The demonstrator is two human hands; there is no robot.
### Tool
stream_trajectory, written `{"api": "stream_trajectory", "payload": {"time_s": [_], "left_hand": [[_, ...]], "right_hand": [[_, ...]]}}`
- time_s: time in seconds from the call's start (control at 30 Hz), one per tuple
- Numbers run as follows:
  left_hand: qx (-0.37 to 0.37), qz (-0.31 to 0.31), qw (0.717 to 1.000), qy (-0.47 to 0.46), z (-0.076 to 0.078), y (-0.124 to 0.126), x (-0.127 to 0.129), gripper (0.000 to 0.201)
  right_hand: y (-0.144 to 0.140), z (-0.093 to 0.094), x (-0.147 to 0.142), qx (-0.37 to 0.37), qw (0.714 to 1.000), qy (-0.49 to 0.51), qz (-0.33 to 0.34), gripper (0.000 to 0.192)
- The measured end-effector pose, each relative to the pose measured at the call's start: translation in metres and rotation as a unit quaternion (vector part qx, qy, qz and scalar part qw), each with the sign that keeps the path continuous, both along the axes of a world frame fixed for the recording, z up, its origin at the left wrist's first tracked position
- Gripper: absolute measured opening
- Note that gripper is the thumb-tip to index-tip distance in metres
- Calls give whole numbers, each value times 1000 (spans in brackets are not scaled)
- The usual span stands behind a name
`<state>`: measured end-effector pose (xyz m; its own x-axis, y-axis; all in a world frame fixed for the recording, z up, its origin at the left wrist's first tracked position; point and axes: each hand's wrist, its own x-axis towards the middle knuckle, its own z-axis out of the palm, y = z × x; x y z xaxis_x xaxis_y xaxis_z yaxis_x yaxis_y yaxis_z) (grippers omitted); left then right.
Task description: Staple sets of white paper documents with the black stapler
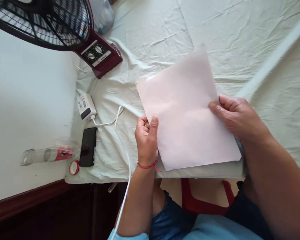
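A blank, pale sheet of paper (185, 113) is held up over the cloth-covered table, slightly tilted and gently bent. My left hand (147, 138), with a red string round its wrist, pinches the sheet's left edge, thumb on top and fingers curled behind. On the opposite edge my right hand (236, 115) grips the paper the same way, its thumb lying on the upper face. The fingers under the sheet are partly hidden.
At the upper left stands a dark red fan (103, 55). Along the wall are a white power adapter (86, 106), a black phone (88, 146), a glass bottle (50, 154) and a red cap (74, 167). A white cable (125, 150) crosses near my left arm. Below is a red stool (190, 198).
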<state>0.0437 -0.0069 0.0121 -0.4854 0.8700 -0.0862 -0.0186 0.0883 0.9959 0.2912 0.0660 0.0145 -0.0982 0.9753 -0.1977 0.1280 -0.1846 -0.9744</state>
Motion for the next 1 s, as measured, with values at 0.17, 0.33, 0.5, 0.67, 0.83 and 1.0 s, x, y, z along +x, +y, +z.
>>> {"api": "stream_trajectory", "payload": {"time_s": [0.17, 0.33, 0.5, 0.67, 0.83, 1.0], "left_hand": [[25, 48, 996, 64, -8, 6, 9, 35], [16, 53, 996, -73, -4, 9, 13, 43], [-20, 18, 985, -170, 8, 2, 6, 45], [-23, 20, 981, -193, 8, 1, -5, 43], [-25, 38, 984, -172, 4, 2, -13, 44], [-22, 36, 989, -140, 1, 2, -14, 45]], "right_hand": [[2, 8, 3, 19, 1000, 24, 6, 19], [0, 13, 6, 31, 999, 14, 32, 23], [-3, 16, 9, 9, 996, 5, 87, 22], [-3, 19, 8, -49, 990, -19, 132, 21], [-1, 17, -1, -110, 981, 33, 157, 26], [1, 15, -4, -134, 975, 62, 163, 17]]}}
